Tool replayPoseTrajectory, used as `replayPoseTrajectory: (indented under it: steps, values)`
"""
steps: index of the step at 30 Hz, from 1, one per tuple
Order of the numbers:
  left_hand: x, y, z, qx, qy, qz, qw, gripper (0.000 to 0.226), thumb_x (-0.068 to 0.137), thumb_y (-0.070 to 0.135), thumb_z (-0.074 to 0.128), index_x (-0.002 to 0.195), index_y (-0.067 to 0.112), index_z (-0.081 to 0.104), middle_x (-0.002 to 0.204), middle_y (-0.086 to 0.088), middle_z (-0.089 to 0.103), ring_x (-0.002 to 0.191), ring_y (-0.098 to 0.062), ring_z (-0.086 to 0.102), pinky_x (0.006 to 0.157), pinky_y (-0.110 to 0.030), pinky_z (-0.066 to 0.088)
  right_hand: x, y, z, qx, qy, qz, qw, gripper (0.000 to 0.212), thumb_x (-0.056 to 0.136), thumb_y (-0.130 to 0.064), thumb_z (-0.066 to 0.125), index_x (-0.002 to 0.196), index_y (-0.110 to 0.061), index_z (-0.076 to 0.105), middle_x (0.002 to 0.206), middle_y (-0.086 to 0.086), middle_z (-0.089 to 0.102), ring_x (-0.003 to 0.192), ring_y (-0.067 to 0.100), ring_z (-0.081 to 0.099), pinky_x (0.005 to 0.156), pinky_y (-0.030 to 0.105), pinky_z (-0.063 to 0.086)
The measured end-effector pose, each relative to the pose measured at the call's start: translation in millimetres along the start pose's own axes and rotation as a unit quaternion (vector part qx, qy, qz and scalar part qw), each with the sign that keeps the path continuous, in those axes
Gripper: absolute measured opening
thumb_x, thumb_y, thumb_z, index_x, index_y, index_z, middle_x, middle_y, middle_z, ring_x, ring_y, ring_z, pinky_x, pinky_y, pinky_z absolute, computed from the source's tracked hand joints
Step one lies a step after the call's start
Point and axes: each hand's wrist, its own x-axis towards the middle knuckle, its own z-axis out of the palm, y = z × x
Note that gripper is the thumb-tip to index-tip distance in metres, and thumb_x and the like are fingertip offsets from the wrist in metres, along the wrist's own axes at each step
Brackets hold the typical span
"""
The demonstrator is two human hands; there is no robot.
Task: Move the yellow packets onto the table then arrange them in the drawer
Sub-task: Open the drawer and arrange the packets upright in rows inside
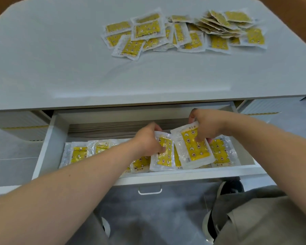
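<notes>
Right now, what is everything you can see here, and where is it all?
table: one, pale grey, fills the top half
loose packets: many, yellow and clear, heaped at the table's far side
drawer: one, white, pulled open under the table
laid packets: several, yellow, in a row inside the drawer
held packets: two, yellow, above the drawer's right half
handle: one, pale, on the drawer front
trousers: grey, bottom right
left hand: grips one held packet
right hand: pinches the other
</notes>
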Motion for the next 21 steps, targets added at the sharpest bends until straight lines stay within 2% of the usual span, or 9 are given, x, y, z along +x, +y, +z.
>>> replayPoseTrajectory:
  steps: [3, 5, 8, 11, 14, 18, 19, 21]
  values:
    - [4.1, -6.2, 4.0, 0.090, -0.005, 0.042, 0.995, 0.066, 0.075, 0.020, 0.087, 0.130, 0.026, 0.050, 0.109, -0.001, 0.060, 0.093, -0.020, 0.060, 0.067, -0.029, 0.048, 7.7, 8.4, 6.4, 0.041, -0.015, 0.008, 0.999, 0.056, 0.085, 0.001, 0.077, 0.128, -0.018, 0.047, 0.105, 0.012, 0.065, 0.083, 0.029, 0.075, 0.074, 0.040, 0.065]
    - [4.8, -10.0, 5.5, 0.176, 0.002, 0.076, 0.982, 0.068, 0.076, 0.027, 0.086, 0.132, 0.024, 0.048, 0.118, -0.003, 0.059, 0.104, -0.023, 0.057, 0.078, -0.032, 0.049, 12.1, 11.2, 13.9, 0.069, -0.023, 0.009, 0.997, 0.055, 0.086, 0.002, 0.076, 0.129, -0.017, 0.048, 0.103, 0.012, 0.066, 0.081, 0.027, 0.074, 0.069, 0.035, 0.065]
    - [4.3, -13.5, 6.8, 0.325, 0.040, 0.118, 0.937, 0.069, 0.077, 0.044, 0.081, 0.133, 0.022, 0.048, 0.130, -0.004, 0.052, 0.123, -0.027, 0.048, 0.102, -0.042, 0.044, 18.4, 12.7, 25.5, 0.075, -0.026, 0.004, 0.997, 0.054, 0.087, 0.002, 0.075, 0.129, -0.017, 0.048, 0.100, 0.011, 0.065, 0.074, 0.022, 0.072, 0.060, 0.027, 0.061]
    - [4.0, -15.2, 6.9, 0.405, 0.046, 0.124, 0.905, 0.072, 0.079, 0.057, 0.074, 0.135, 0.019, 0.046, 0.134, -0.008, 0.046, 0.129, -0.029, 0.041, 0.107, -0.045, 0.037, 24.4, 13.0, 32.7, 0.070, -0.025, -0.006, 0.997, 0.051, 0.088, 0.000, 0.074, 0.128, -0.018, 0.048, 0.098, 0.009, 0.063, 0.069, 0.018, 0.069, 0.053, 0.022, 0.055]
    - [3.5, -17.2, 6.3, 0.408, 0.034, 0.116, 0.905, 0.072, 0.082, 0.057, 0.072, 0.135, 0.018, 0.044, 0.138, -0.009, 0.044, 0.129, -0.030, 0.042, 0.107, -0.045, 0.038, 29.6, 12.6, 38.4, 0.037, -0.018, -0.033, 0.999, 0.050, 0.087, -0.002, 0.076, 0.124, -0.021, 0.048, 0.100, 0.007, 0.064, 0.072, 0.017, 0.070, 0.053, 0.023, 0.055]
    - [2.7, -16.3, 4.6, 0.377, 0.026, 0.116, 0.919, 0.069, 0.082, 0.054, 0.074, 0.132, 0.017, 0.045, 0.134, -0.008, 0.050, 0.126, -0.029, 0.047, 0.104, -0.044, 0.040, 36.0, 11.6, 50.0, -0.087, 0.011, -0.085, 0.993, 0.049, 0.083, -0.009, 0.077, 0.117, -0.023, 0.044, 0.101, 0.006, 0.062, 0.078, 0.017, 0.061, 0.059, 0.030, 0.052]
    - [3.1, -15.9, 4.2, 0.371, 0.027, 0.121, 0.920, 0.069, 0.081, 0.054, 0.075, 0.131, 0.017, 0.046, 0.132, -0.007, 0.052, 0.125, -0.029, 0.049, 0.103, -0.044, 0.041, 37.0, 11.7, 53.2, -0.115, 0.019, -0.095, 0.989, 0.049, 0.083, -0.011, 0.076, 0.118, -0.023, 0.044, 0.104, 0.006, 0.060, 0.081, 0.017, 0.058, 0.062, 0.031, 0.050]
    - [4.4, -15.2, 3.6, 0.365, 0.026, 0.129, 0.922, 0.066, 0.081, 0.052, 0.076, 0.130, 0.018, 0.049, 0.128, -0.006, 0.057, 0.120, -0.029, 0.053, 0.100, -0.042, 0.044, 39.8, 12.8, 58.5, -0.174, 0.050, -0.109, 0.977, 0.054, 0.081, -0.021, 0.078, 0.125, -0.024, 0.046, 0.117, 0.005, 0.054, 0.100, 0.021, 0.054, 0.077, 0.033, 0.049]
